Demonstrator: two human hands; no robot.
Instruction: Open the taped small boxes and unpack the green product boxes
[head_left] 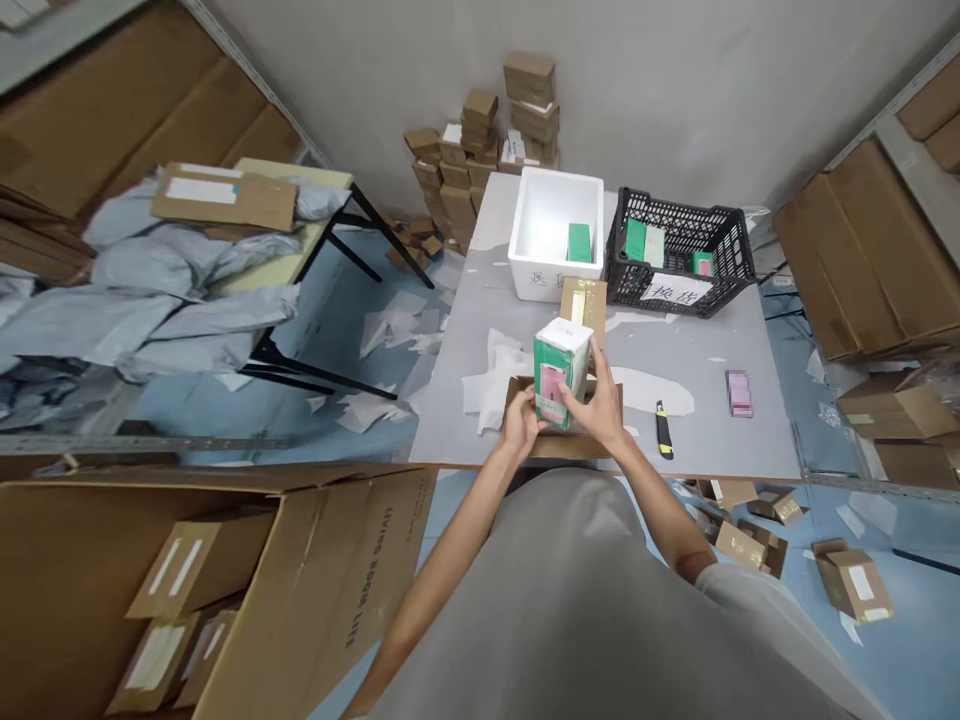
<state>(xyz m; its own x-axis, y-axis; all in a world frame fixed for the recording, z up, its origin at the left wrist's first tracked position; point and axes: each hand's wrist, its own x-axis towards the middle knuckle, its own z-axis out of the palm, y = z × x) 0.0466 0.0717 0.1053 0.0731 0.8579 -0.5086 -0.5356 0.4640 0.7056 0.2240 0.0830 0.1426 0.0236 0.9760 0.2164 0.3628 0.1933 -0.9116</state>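
Note:
Between my two hands is a green and white box (553, 380) with a pink panel on its front, held tilted above an opened cardboard carton (570, 445) at the table's near edge. My left hand (519, 425) grips its lower left side, and my right hand (600, 400) holds its right side with the thumb on the front. One raised carton flap (586, 305) stands behind the box. A yellow and black utility knife (664, 432) lies to the right of my right hand. Torn white paper (491, 380) lies to the left.
A white foam bin (523, 250) and a black plastic crate (739, 245), both with green boxes inside, stand at the table's back. A pink phone-like object (739, 393) lies right. Grey parcels (150, 255) cover the left table; a large carton (337, 570) stands near left.

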